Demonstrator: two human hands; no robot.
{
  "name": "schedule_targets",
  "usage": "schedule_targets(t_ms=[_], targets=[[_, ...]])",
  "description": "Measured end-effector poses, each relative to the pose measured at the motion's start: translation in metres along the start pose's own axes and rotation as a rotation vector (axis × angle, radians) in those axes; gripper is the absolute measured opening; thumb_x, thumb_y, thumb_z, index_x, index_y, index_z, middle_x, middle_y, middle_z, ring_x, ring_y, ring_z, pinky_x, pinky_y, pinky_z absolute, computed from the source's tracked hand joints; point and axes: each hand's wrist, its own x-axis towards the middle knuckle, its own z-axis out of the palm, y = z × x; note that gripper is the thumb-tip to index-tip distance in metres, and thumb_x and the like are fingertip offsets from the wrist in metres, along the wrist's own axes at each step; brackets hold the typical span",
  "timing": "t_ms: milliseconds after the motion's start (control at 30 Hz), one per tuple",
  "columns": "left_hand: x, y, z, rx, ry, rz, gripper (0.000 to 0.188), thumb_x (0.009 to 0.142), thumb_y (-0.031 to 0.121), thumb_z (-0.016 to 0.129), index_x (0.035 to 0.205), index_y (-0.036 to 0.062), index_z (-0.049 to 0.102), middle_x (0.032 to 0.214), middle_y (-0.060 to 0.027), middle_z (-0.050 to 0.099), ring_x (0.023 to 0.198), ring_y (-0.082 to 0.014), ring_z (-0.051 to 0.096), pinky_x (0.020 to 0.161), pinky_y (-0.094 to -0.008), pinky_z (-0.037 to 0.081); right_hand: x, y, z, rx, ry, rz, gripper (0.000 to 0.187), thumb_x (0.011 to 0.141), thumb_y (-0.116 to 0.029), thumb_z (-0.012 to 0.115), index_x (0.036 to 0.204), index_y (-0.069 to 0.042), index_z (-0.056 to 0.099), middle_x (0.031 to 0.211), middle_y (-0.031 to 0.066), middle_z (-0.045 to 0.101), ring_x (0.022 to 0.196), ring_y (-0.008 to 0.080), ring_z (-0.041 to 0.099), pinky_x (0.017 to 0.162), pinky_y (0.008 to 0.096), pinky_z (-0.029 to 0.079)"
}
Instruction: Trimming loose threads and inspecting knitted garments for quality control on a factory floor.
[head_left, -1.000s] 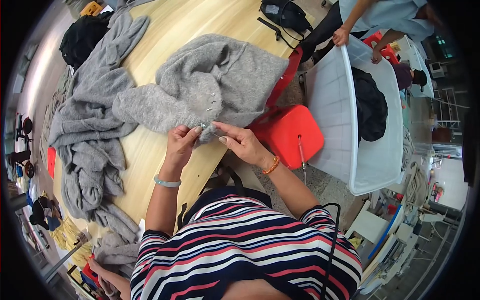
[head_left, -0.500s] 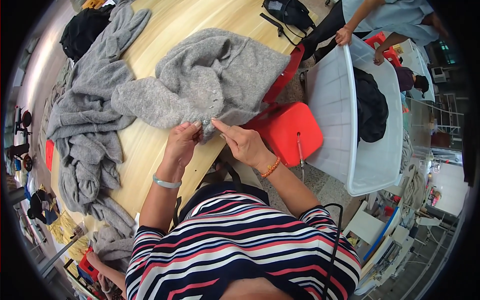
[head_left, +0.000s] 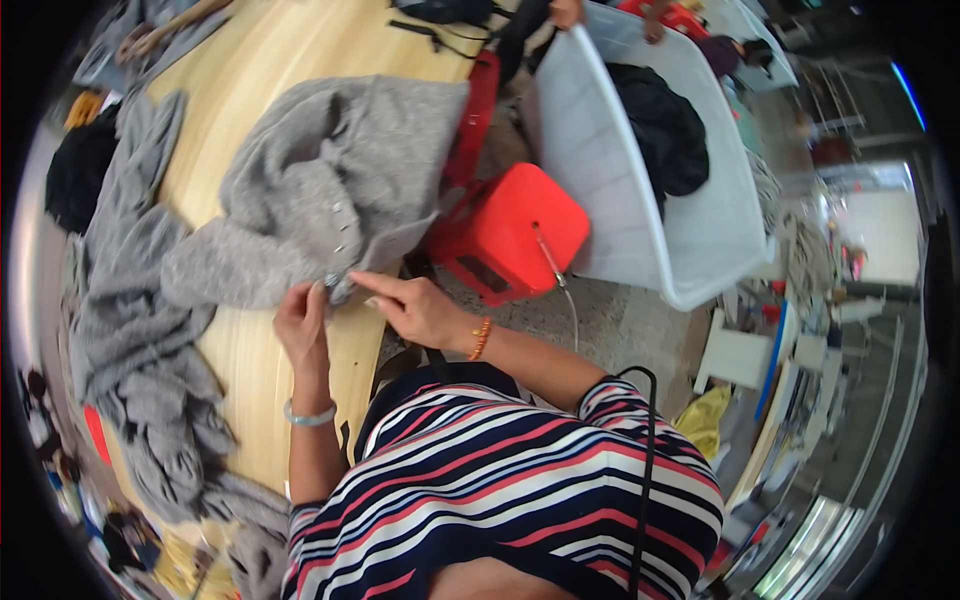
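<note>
The left hand [head_left: 303,315] pinches the near edge of the grey knit garment [head_left: 310,185], which spreads beyond both hands across the table [head_left: 270,420]. The right hand [head_left: 418,310] points a forefinger there, its grip unclear. Farther right: a red stool [head_left: 545,205].

The view swung, and the work slid toward 9 o'clock in it.
The grey garment [head_left: 285,190], the left hand [head_left: 303,318] and the right hand [head_left: 425,314] shifted that way together, while the red stool [head_left: 545,210] and the white tub [head_left: 590,170] drifted toward 10. Another person's forearm [head_left: 172,30] appeared at 10 o'clock, a yellow cloth [head_left: 703,422] at 4 and a bright blue strip [head_left: 908,95] at 2; a light-blue top (worn by someone at the tub) slipped out at 1.
</note>
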Motion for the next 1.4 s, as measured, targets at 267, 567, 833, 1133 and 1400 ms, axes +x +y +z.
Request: schedule_targets(t_ms=[267, 567, 833, 1133, 1400], targets=[[-0.015, 0.014, 0.016, 0.388, -0.108, 0.562, 0.030, 0.082, -0.005, 0.069, 0.111, -0.0007, 0.063, 0.107, -0.0090, 0.058, 0.085, -0.0163, 0.054, 0.077, -0.0266, 0.046, -0.011, 0.000, 0.007, 0.028, 0.107, -0.074, 0.045, 0.086, -0.004, 0.053, 0.132, -0.003, 0.052, 0.114, 0.0250, 0.061, 0.103, 0.0362, 0.063, 0.086, 0.0367, 0.051], [-0.025, 0.023, 0.027, 0.532, 0.043, 0.715, 0.025, 0.082, 0.003, 0.069, 0.106, -0.0002, 0.065, 0.107, -0.0186, 0.062, 0.096, -0.0324, 0.062, 0.084, -0.0387, 0.050, -0.007, -0.010, 0.015, -0.160, 0.074, 0.071, 0.049, 0.089, -0.013, 0.054, 0.138, -0.013, 0.047, 0.085, 0.0243, 0.064, 0.078, 0.0398, 0.064, 0.066, 0.0462, 0.049], [-0.015, 0.010, 0.022, 0.696, 0.178, 0.784, 0.012, 0.084, 0.000, 0.063, 0.096, -0.0025, 0.061, 0.103, -0.0179, 0.062, 0.096, -0.0314, 0.060, 0.082, -0.0384, 0.049, 0.004, -0.014, 0.017, -0.210, 0.030, 0.022, 0.052, 0.088, -0.011, 0.054, 0.139, -0.009, 0.044, 0.078, 0.0261, 0.062, 0.074, 0.0409, 0.063, 0.064, 0.0472, 0.048], [-0.006, 0.015, 0.022, 0.566, 0.154, 0.744, 0.009, 0.084, -0.002, 0.059, 0.093, -0.0020, 0.058, 0.093, -0.0169, 0.060, 0.089, -0.0345, 0.058, 0.078, -0.0404, 0.048, 0.010, -0.012, 0.014, -0.221, 0.034, -0.045, 0.055, 0.089, -0.011, 0.054, 0.142, -0.011, 0.040, 0.080, 0.0261, 0.062, 0.076, 0.0403, 0.064, 0.067, 0.0467, 0.049], [0.007, 0.030, 0.023, 0.487, 0.098, 0.654, 0.006, 0.086, 0.002, 0.060, 0.092, -0.0004, 0.060, 0.081, -0.0131, 0.060, 0.072, -0.0250, 0.058, 0.068, -0.0338, 0.047, 0.013, -0.012, 0.005, -0.327, 0.101, -0.002, 0.030, 0.090, -0.018, 0.057, 0.118, -0.005, 0.057, 0.088, 0.0222, 0.065, 0.079, 0.0394, 0.065, 0.065, 0.0469, 0.052]])
